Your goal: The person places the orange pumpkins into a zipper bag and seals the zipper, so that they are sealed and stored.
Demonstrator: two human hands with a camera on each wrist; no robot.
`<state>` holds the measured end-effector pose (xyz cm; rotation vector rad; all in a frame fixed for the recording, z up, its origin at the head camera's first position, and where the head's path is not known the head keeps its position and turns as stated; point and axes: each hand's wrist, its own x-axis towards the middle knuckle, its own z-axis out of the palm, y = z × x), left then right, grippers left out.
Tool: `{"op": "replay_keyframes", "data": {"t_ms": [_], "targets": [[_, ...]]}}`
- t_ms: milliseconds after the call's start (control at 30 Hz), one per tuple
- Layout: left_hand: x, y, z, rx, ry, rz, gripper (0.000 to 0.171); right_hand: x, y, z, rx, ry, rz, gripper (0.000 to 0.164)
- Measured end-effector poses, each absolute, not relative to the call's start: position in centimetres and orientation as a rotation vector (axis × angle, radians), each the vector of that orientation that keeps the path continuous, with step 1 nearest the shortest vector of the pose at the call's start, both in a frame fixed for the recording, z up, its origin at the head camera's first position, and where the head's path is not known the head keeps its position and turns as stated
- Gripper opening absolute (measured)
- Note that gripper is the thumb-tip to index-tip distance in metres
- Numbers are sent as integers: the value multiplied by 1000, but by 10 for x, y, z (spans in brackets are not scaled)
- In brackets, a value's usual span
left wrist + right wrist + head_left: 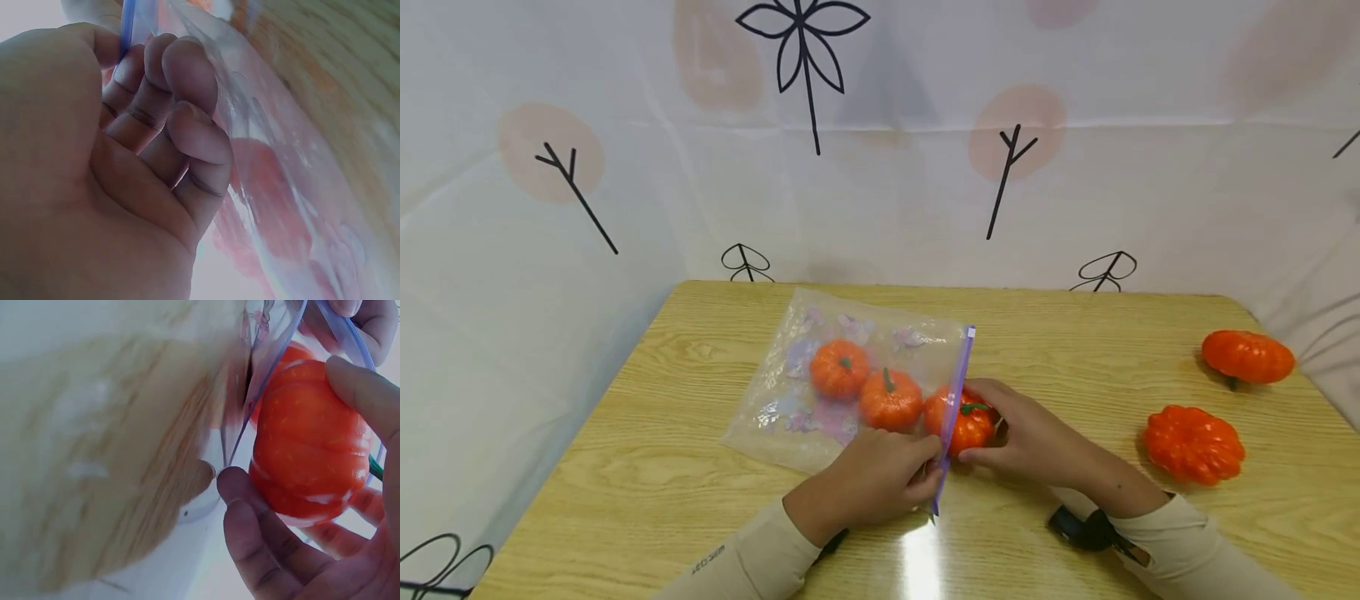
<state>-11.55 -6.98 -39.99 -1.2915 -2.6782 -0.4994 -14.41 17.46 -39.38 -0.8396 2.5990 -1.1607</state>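
A clear plastic zip bag (760, 412) with a purple zip edge (961, 367) lies on the table, its mouth to the right. Two orange toy pumpkins are inside, one at the left (839, 369) and another (891, 400) beside it. My left hand (880, 475) pinches the purple edge near its front end, as the left wrist view also shows. With thumb and fingers curled round it, my right hand (1030, 433) holds a third toy pumpkin (312, 444) with a green stem. That pumpkin sits in the bag's mouth, partly behind the purple edge in the head view.
Two more orange toy pumpkins rest on the right of the wooden table (662, 375), one farther back (1247, 357) and one nearer (1195, 445). A white cloth with printed plants (887, 200) hangs behind the table.
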Motion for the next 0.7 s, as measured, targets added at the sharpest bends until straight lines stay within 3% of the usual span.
{"op": "replay_keyframes", "data": {"t_ms": [433, 700], "targets": [[-115, -69, -399, -1306, -2666, -489, 14, -143, 171, -395, -789, 2525, -1218, 85], [-115, -70, -397, -1301, -2675, -499, 15, -143, 169, -400, -928, 2477, -1312, 74]]}}
